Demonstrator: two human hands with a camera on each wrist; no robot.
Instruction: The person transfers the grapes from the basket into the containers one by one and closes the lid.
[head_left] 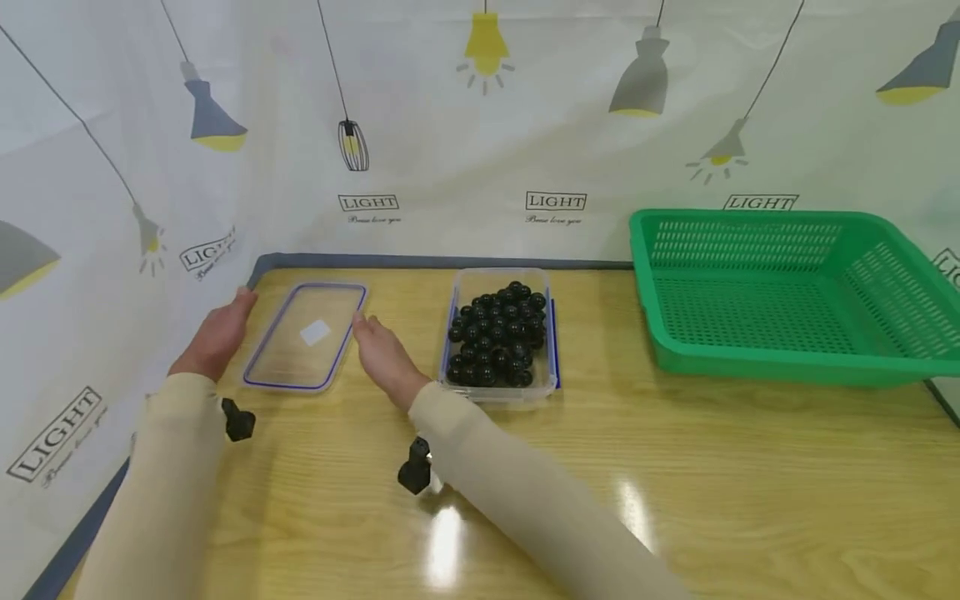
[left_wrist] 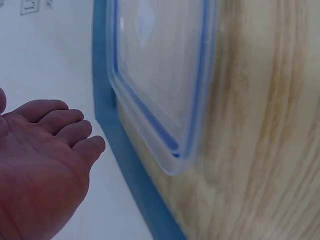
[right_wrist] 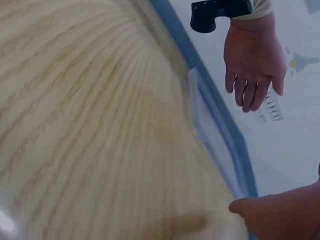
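A clear plastic container lid (head_left: 300, 362) with a blue seal lies flat at the table's back left, a small white square on it. My left hand (head_left: 216, 340) is beside its left edge, fingers straight and holding nothing; the left wrist view shows the palm (left_wrist: 45, 165) apart from the lid. On the other side, my right hand (head_left: 386, 360) has its straight fingers right at the lid's right rim. To the right of that hand stands a clear plastic container (head_left: 498, 393) with many glossy black balls (head_left: 495, 333) inside.
A green perforated plastic basket (head_left: 735, 358) stands at the back right of the wooden table (head_left: 675, 467). Behind and to the left, a white wall covering (head_left: 450, 125) printed with lamps meets the table's dark edge strip. Something blue shows along the container's right side.
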